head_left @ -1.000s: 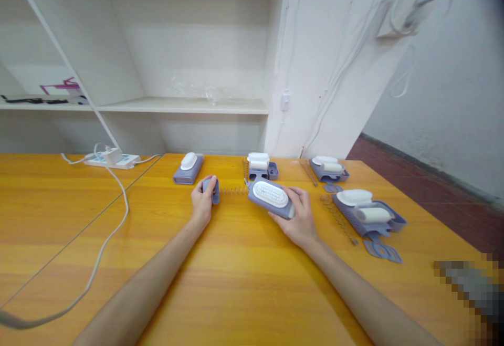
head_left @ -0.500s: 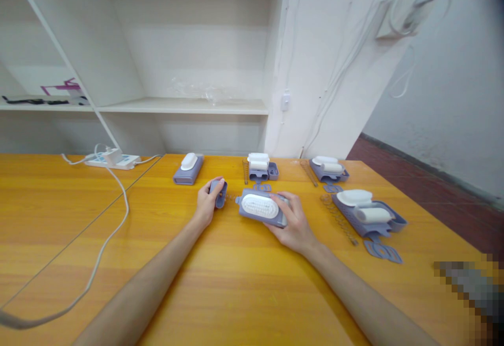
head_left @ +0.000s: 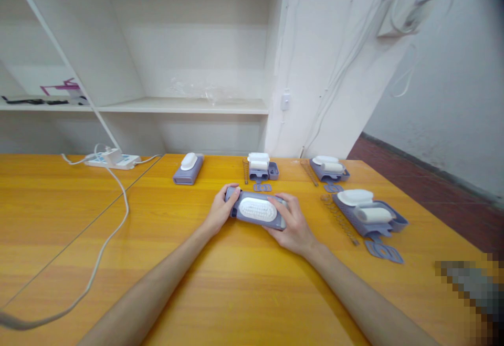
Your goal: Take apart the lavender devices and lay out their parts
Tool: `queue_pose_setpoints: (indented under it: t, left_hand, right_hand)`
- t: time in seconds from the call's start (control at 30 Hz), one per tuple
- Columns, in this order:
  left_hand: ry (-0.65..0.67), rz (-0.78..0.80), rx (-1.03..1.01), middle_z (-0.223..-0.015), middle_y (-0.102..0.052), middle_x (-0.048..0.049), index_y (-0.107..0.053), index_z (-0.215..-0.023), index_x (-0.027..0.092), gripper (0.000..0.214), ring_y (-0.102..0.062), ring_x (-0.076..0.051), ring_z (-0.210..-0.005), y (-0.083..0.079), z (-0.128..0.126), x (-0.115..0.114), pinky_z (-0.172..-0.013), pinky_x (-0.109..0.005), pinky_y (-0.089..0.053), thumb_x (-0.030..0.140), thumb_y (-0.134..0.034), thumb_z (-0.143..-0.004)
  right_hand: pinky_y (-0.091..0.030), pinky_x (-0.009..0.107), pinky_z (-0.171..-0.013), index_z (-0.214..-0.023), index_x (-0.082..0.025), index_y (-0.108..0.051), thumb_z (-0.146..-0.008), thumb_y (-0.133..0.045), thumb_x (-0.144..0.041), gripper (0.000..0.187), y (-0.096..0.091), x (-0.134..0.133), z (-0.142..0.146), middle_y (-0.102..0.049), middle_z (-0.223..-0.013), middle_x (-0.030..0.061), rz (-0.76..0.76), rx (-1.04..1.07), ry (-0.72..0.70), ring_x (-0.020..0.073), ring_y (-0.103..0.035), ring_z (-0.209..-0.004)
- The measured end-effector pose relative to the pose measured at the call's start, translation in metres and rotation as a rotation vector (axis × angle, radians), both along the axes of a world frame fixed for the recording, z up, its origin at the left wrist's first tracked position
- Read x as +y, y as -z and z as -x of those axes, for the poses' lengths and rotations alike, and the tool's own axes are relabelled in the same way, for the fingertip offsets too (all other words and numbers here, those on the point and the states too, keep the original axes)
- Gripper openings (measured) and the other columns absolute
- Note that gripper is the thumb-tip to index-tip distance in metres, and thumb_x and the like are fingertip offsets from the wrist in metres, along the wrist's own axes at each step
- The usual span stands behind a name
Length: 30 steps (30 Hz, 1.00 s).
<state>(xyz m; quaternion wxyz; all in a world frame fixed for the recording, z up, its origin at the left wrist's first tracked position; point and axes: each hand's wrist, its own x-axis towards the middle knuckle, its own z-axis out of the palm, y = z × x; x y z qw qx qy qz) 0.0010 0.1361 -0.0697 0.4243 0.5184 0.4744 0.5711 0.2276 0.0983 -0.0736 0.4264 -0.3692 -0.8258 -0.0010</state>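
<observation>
A purple-grey plastic case with a white oval brush pad (head_left: pixel 258 210) lies on the yellow wooden table (head_left: pixel 244 283) in front of me. My right hand (head_left: pixel 293 225) grips its right end, fingers wrapped over the top. My left hand (head_left: pixel 221 212) pinches a small purple end cap (head_left: pixel 229 195) and presses it against the case's left end. The coil spring between cap and case is hidden.
Behind stand an assembled case (head_left: pixel 188 168) and three open cases with white parts (head_left: pixel 260 165) (head_left: pixel 329 169) (head_left: pixel 368 215), with loose coil springs (head_left: pixel 339 217) and flat purple clips (head_left: pixel 383 251) beside them. A white power strip (head_left: pixel 112 160) and its cable (head_left: pixel 114 215) lie at the left.
My left hand has moved right with the end cap until it meets the case, and the stretched spring between them has closed up. My right hand has shifted the case left and towards me.
</observation>
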Motion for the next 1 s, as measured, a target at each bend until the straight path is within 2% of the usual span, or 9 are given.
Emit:
queue_pose_setpoints:
  t: [0.3, 0.7, 1.0]
  left_hand:
    - [-0.075, 0.024, -0.116, -0.090, -0.064, -0.0048, -0.063, -0.100, 0.017, 0.047, -0.057, -0.016, -0.080, 0.0027, -0.0004, 0.0036, -0.071, -0.024, -0.044, 0.054, -0.065, -0.070]
    - [0.001, 0.045, -0.116, -0.091, -0.063, -0.0039, -0.065, -0.098, 0.019, 0.044, -0.057, -0.015, -0.081, -0.0007, 0.0007, 0.0009, -0.071, -0.022, -0.043, 0.054, -0.064, -0.071]
    - [0.099, 0.044, -0.030, -0.091, -0.062, -0.0040, -0.059, -0.113, 0.020, 0.055, -0.056, -0.015, -0.078, 0.0026, 0.0057, -0.0014, -0.068, -0.023, -0.042, 0.046, -0.072, -0.066]
  right_hand:
    - [-0.042, 0.051, -0.098, -0.132, -0.025, -0.042, -0.075, -0.067, -0.028, 0.062, -0.0007, -0.0004, 0.0004, -0.041, -0.125, 0.0133, -0.023, 0.025, 0.018, 0.0301, -0.043, -0.118]
    - [-0.042, 0.049, -0.099, -0.132, -0.025, -0.043, -0.075, -0.067, -0.029, 0.062, -0.0030, -0.0032, 0.0051, -0.041, -0.126, 0.0124, 0.017, 0.056, 0.002, 0.0293, -0.044, -0.119]
    - [-0.040, 0.047, -0.102, -0.135, -0.025, -0.039, -0.073, -0.069, -0.024, 0.069, -0.0015, -0.0003, 0.0049, -0.038, -0.129, 0.0118, 0.086, 0.023, 0.020, 0.0287, -0.041, -0.120]
